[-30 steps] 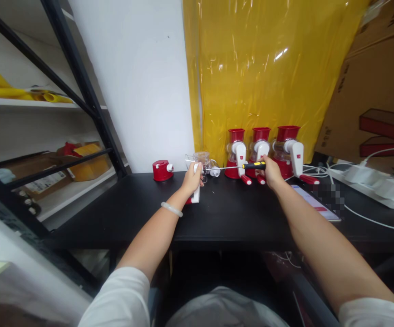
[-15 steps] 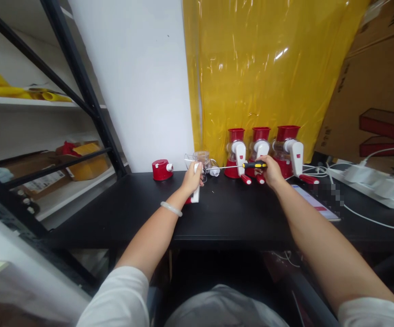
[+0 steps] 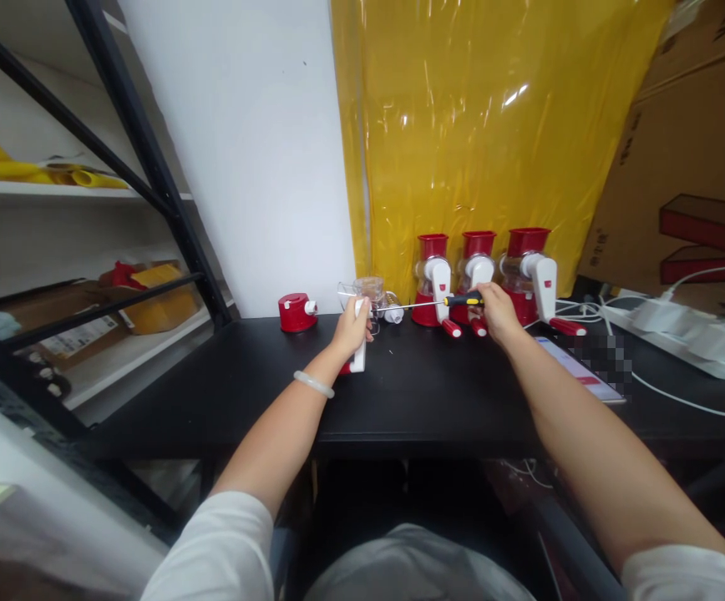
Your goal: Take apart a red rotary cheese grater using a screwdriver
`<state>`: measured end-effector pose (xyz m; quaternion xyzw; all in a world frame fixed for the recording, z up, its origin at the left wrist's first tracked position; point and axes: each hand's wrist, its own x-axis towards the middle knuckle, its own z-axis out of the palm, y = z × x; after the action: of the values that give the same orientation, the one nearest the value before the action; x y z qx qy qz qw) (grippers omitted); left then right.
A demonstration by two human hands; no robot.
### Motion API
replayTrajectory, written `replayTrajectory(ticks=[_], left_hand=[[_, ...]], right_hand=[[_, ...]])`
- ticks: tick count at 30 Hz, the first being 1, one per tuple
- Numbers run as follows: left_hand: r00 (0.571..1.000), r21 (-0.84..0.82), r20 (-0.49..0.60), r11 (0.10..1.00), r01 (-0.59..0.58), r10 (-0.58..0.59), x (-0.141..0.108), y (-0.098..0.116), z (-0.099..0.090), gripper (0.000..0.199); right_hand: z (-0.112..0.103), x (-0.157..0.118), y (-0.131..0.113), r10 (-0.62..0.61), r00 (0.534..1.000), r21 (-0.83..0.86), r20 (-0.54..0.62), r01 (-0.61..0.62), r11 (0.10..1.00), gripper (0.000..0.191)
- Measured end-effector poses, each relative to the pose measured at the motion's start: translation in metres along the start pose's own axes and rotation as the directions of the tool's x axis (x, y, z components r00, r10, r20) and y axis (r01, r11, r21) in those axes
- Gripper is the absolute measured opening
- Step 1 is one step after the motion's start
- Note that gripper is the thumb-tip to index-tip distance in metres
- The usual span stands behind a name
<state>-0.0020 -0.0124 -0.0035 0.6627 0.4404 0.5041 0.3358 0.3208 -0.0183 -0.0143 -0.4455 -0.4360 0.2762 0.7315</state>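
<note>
My left hand [image 3: 353, 327] is closed round a white crank handle [image 3: 360, 359] with a red grip at its lower end. My right hand [image 3: 496, 310] grips the black and yellow handle of a screwdriver [image 3: 463, 300]. The screwdriver's shaft lies level and points left, its tip at my left hand, where the fingers hide the contact. Just behind my left hand is a clear plastic body [image 3: 370, 289], with a white part [image 3: 393, 314] to its right. A red base [image 3: 297, 313] with a white knob stands on the black table [image 3: 256, 401], left of that hand.
Three red and white crank graters [image 3: 433, 280] stand at the back, close behind my right hand. A phone [image 3: 579, 371], white cables and a power strip [image 3: 681, 334] lie to the right. A black-framed shelf [image 3: 143, 133] borders the left side.
The view has shifted very slightly. The screwdriver and my right hand are a little further left; my left hand keeps its hold on the crank handle.
</note>
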Motion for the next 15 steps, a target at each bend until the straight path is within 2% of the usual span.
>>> replayTrajectory(ticks=[6,11,15], left_hand=[[1.000,-0.003,0.018,1.000,0.008,-0.008,0.0016,-0.0044,0.0004,0.031],[1.000,0.004,-0.001,1.000,0.009,-0.009,0.0009,-0.0018,0.0001,0.030],[1.000,-0.008,-0.002,1.000,0.009,-0.009,0.0007,-0.0007,0.0000,0.025]], right_hand=[[-0.0006,0.0012,0.0011,0.005,1.000,0.026,0.023,-0.006,1.000,0.028],[-0.0040,0.0020,0.0018,0.004,0.999,-0.073,0.042,-0.001,0.997,0.049],[-0.0042,0.0001,0.0010,0.006,1.000,-0.111,0.029,-0.003,0.994,0.053]])
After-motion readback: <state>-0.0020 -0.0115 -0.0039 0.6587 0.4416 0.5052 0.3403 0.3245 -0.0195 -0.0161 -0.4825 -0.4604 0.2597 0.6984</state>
